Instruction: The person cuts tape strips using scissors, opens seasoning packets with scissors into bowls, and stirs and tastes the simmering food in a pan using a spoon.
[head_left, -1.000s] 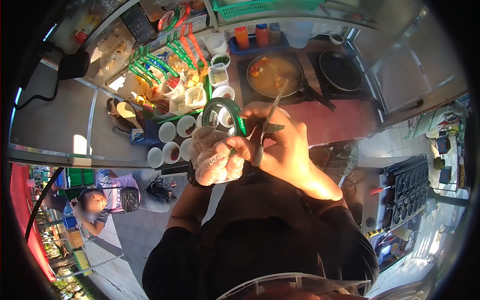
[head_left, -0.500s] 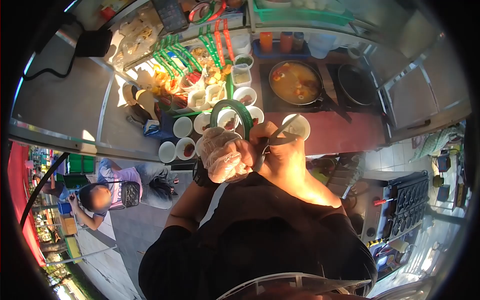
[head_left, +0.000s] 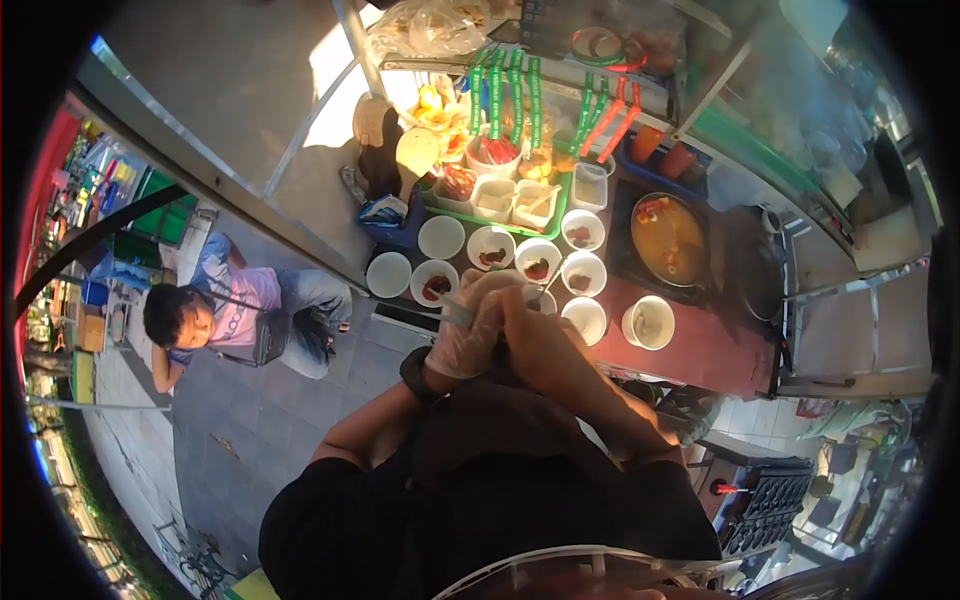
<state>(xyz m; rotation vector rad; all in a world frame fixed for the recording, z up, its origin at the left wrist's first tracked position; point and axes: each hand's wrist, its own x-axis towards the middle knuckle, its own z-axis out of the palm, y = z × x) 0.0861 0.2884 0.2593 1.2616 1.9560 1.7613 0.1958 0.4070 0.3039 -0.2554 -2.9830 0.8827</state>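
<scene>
Both forearms rise from the lower middle and meet at the centre of the frame, the gloved left hand [head_left: 464,338] pressed against the bare right hand [head_left: 540,346], fingers of both curled in; a grey blade [head_left: 456,309], perhaps of scissors, lies at the left hand and points to the upper left, where half a second ago it pointed to the upper right; the pan of broth [head_left: 668,240] now appears farther right; the hands partly cover a cup [head_left: 541,300]; which fingers grip the blade I cannot tell.
</scene>
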